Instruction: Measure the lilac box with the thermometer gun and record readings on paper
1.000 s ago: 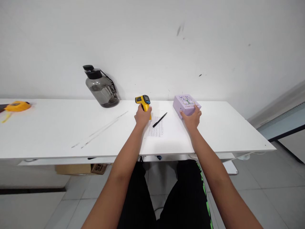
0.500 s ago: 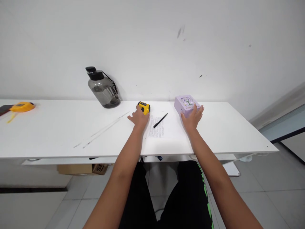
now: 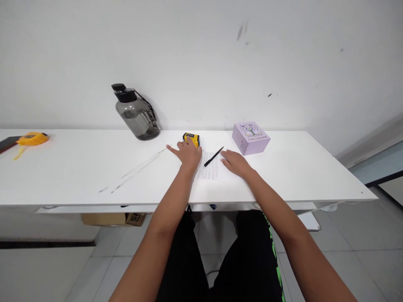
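My left hand is on a yellow and black tape measure, with fingers over it and the thumb at its right side; the little finger sticks out to the left. My fingers hide part of the tape measure. My right hand lies low over a white sheet of paper with rows of handwriting. Its fingers are stretched out, close to the upper end of a black pen, and nothing shows in its grasp. The pen slants across the writing. Behind the right hand stands a lilac box with a printed tree design.
A grey see-through water bottle with a black lid stands by the wall at the back left. At the far left of the white table lies an orange tool with a dark part. A cardboard box is underneath.
My right hand has let go of the lilac box and moved left, to the paper beside the pen. My left hand stays at the tape measure. The view has shifted slightly.
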Motion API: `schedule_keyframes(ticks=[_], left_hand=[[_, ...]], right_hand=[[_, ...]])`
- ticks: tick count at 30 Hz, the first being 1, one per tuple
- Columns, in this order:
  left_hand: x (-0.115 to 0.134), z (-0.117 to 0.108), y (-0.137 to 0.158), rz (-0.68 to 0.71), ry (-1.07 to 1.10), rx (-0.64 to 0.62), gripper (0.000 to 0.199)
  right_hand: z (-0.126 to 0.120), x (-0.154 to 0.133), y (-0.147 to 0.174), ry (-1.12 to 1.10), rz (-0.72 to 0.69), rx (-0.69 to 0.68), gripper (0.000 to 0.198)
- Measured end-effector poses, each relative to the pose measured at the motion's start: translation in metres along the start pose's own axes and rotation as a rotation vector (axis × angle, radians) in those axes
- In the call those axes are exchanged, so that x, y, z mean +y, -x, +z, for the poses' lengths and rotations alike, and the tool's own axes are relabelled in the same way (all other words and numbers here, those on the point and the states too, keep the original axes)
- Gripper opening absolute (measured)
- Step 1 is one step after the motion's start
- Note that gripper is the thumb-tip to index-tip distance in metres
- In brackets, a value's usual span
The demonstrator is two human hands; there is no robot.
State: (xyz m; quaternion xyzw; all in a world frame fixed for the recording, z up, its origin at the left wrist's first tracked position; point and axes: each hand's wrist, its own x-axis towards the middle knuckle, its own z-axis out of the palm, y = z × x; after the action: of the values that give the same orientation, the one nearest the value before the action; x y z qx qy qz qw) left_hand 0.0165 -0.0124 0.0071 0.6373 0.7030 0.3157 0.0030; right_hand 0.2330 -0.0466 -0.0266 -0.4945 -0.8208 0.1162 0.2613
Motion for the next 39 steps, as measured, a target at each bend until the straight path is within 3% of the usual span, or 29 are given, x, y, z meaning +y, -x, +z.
schedule_keyframes(ticks=[5, 8, 12, 16, 21, 27, 33, 36, 39], left_hand=[[0.012, -0.002, 0.006, 0.173, 0.205, -0.005, 0.037], [0.016, 0.002, 0.007, 0.32, 0.461, -0.101, 0.025], [0.016, 0.008, 0.01, 0.358, 0.635, -0.164, 0.019], [0.015, 0.01, 0.012, 0.358, 0.513, -0.153, 0.03], [0.015, 0.01, 0.013, 0.429, 0.223, -0.211, 0.041], [0.012, 0.018, 0.013, 0.433, 0.036, -0.39, 0.041], [0.01, 0.019, 0.008, 0.407, 0.155, -0.496, 0.034], [0.01, 0.016, 0.009, 0.31, 0.234, -0.521, 0.057], [0.012, 0.01, 0.01, 0.345, 0.21, -0.579, 0.068]], right_hand=[[-0.001, 0.002, 0.002, -0.174, 0.01, 0.094, 0.049], [0.001, -0.003, 0.002, -0.278, 0.055, 0.024, 0.06], [0.001, -0.007, 0.002, -0.11, 0.023, -0.013, 0.059], [-0.001, -0.006, 0.004, 0.0, -0.105, 0.065, 0.051], [0.0, -0.007, 0.007, 0.141, -0.111, -0.064, 0.041], [0.001, -0.03, 0.014, 0.244, -0.32, -0.113, 0.027], [-0.009, -0.043, 0.023, 0.327, -0.182, -0.066, 0.029], [-0.009, -0.04, 0.027, 0.254, -0.172, -0.087, 0.032], [-0.005, -0.038, 0.03, 0.141, -0.288, -0.067, 0.03]])
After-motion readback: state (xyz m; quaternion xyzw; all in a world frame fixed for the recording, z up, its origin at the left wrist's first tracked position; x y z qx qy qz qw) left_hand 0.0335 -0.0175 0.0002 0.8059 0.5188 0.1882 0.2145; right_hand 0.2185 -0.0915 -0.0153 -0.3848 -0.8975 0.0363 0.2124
